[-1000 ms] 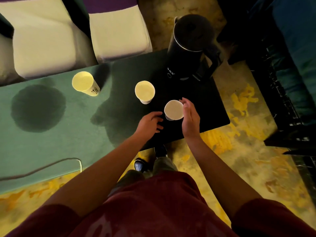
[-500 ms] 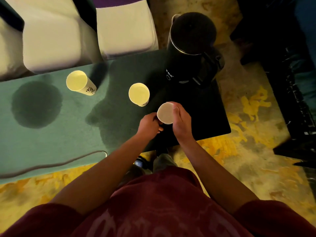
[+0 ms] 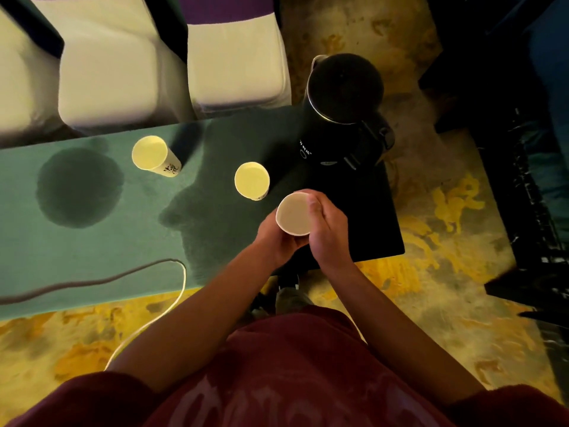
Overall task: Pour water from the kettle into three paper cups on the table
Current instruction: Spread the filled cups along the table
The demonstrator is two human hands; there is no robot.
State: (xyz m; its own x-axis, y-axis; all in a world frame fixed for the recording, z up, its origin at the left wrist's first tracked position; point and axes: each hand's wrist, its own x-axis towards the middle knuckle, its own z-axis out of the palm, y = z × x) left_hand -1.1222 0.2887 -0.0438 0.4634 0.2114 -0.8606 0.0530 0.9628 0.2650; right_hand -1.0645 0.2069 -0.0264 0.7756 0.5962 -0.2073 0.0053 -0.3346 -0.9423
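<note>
A black kettle [image 3: 341, 118] stands at the table's far right end, lid shut, handle pointing right. Two paper cups stand upright on the green table [image 3: 92, 241]: one at the back left [image 3: 152, 155], one in the middle [image 3: 252, 180]. A third paper cup [image 3: 294, 213] is held between both hands near the table's right front. My left hand [image 3: 274, 235] cups it from the left and below. My right hand [image 3: 328, 229] wraps its right side. Whether this cup rests on the table or is lifted I cannot tell.
A dark round wet patch [image 3: 78, 186] marks the cloth at the left. A cable [image 3: 123, 275] runs along the table's front edge and hangs down. Two white-covered chairs [image 3: 234, 57] stand behind the table. Dark furniture [image 3: 523, 180] is at the right.
My left hand has moved from resting on the table to the near cup. Both hands now clasp that cup, which has shifted a little toward me.
</note>
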